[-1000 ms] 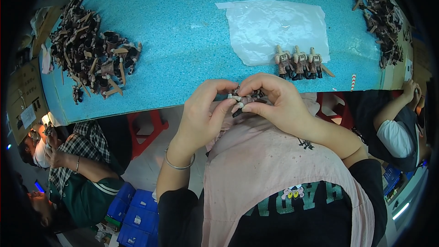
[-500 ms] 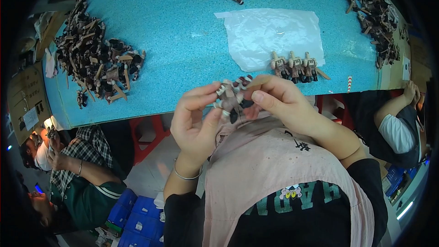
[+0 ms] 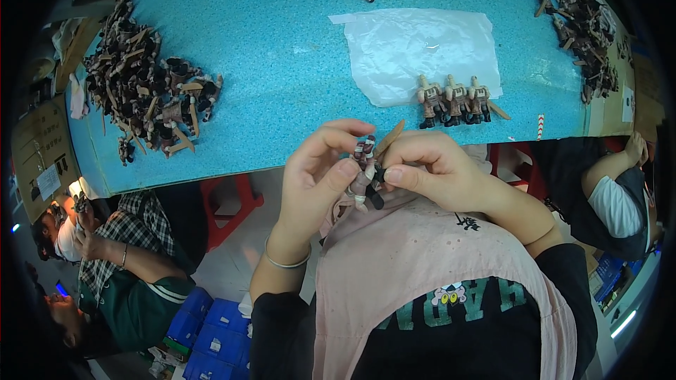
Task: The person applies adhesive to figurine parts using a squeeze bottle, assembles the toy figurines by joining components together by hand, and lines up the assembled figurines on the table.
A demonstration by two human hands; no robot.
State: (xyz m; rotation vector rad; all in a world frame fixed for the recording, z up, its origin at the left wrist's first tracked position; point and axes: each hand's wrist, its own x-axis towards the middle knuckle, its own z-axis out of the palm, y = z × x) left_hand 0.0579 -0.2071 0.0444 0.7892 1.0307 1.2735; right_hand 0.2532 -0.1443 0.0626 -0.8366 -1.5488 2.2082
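1. Figurines [image 3: 454, 103], three in all, are set side by side at the near edge of a plastic sheet [image 3: 422, 49]; left heap [image 3: 141, 84] and right heap [image 3: 577, 39] look unarranged, along the counter's [image 3: 282, 63] edges.
2. Held figurine [image 3: 362, 181]: by the counter's near edge, left hand [image 3: 315, 177] and right hand [image 3: 436, 169] both pinching it.
3. Its long axis runs roughly toward the wearer; head end unclear. Brown blade [image 3: 389, 139] points away, rightward.

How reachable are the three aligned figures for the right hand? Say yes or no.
Likely yes: the aligned figures lie just beyond the right hand, nothing between, though busy with another figure.
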